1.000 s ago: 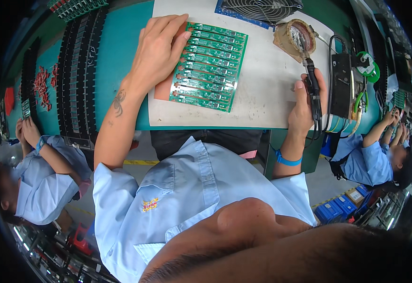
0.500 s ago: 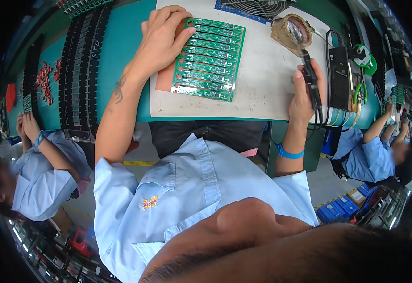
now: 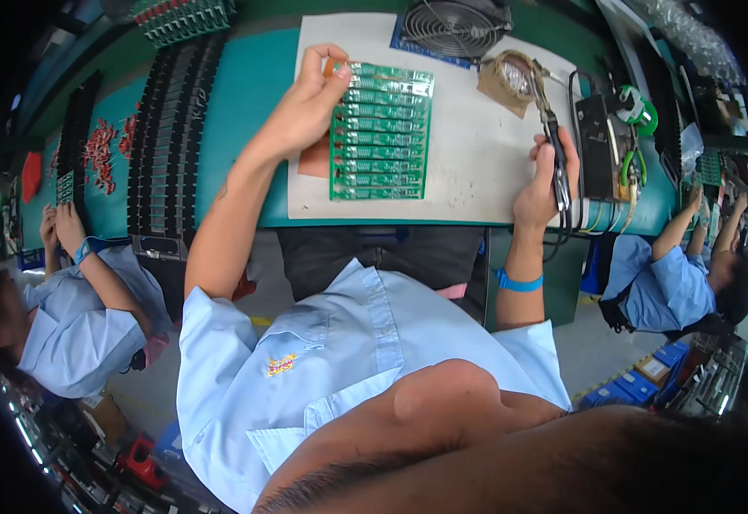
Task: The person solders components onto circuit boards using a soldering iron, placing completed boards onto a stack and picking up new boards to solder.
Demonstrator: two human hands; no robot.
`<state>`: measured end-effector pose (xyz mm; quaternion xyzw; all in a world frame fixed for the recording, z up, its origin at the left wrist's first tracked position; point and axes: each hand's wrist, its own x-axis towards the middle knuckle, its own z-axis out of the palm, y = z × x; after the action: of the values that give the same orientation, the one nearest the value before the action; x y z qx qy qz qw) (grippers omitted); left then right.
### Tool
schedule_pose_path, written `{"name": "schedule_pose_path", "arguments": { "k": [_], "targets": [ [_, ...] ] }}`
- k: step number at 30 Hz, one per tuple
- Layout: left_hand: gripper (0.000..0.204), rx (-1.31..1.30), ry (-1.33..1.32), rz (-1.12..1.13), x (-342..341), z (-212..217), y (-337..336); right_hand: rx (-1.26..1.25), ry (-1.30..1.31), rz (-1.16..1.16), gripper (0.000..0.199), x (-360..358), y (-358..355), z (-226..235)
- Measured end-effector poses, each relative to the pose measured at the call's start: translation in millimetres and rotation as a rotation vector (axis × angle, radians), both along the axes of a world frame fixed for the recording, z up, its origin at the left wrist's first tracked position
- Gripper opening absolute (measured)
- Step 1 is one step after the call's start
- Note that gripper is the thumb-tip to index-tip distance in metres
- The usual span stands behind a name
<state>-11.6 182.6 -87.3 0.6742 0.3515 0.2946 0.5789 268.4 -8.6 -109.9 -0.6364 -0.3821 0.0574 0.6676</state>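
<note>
Soldering stage: our left hand (image 3: 305,107) pinches the green circuit-board panel (image 3: 381,133) at its 10 o'clock corner on the counter (image 3: 245,94); right hand (image 3: 545,176) clamps the soldering iron (image 3: 554,150), next needing precise tip placement.

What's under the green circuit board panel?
The green circuit board panel lies on a white mat over the teal bench. An orange-brown piece pokes out at its left edge, below the left hand. The rest beneath the panel is covered.

Round black fan (image 3: 455,26), red parts scattered (image 3: 100,154), rows of black trays (image 3: 164,137), two seated co-workers in blue (image 3: 682,283)
</note>
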Motion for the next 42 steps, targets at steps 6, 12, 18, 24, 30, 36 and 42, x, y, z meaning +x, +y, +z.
{"name": "schedule_pose_path", "arguments": {
  "k": [6, 12, 18, 24, 30, 36, 42],
  "targets": [
    [0.036, -0.29, -0.204, 0.039, -3, 21, -9, 0.005, 0.022, 0.123, 0.037, -11, -10, 1],
    [0.039, -0.407, -0.423, 0.111, -19, 35, -32, -0.004, -0.02, 0.166, 0.038, -19, -16, -2],
    [0.036, -0.681, -0.894, 0.017, -45, -17, -61, -0.032, -0.052, 0.179, 0.04, -16, -14, -2],
    [0.032, -0.609, -0.935, 0.076, -44, -27, -70, -0.057, -0.052, 0.173, 0.041, -19, -16, -2],
    [0.032, -0.603, -0.915, 0.126, -44, -26, -75, -0.072, -0.053, 0.166, 0.041, -20, -17, -2],
    [0.032, -0.608, -0.902, 0.182, -46, -32, -74, -0.09, -0.079, 0.18, 0.04, -19, -18, -2],
    [0.035, -0.412, -0.502, 0.159, -30, 13, -52, -0.068, -0.036, 0.219, 0.044, -16, -22, -4]
  ]
}}
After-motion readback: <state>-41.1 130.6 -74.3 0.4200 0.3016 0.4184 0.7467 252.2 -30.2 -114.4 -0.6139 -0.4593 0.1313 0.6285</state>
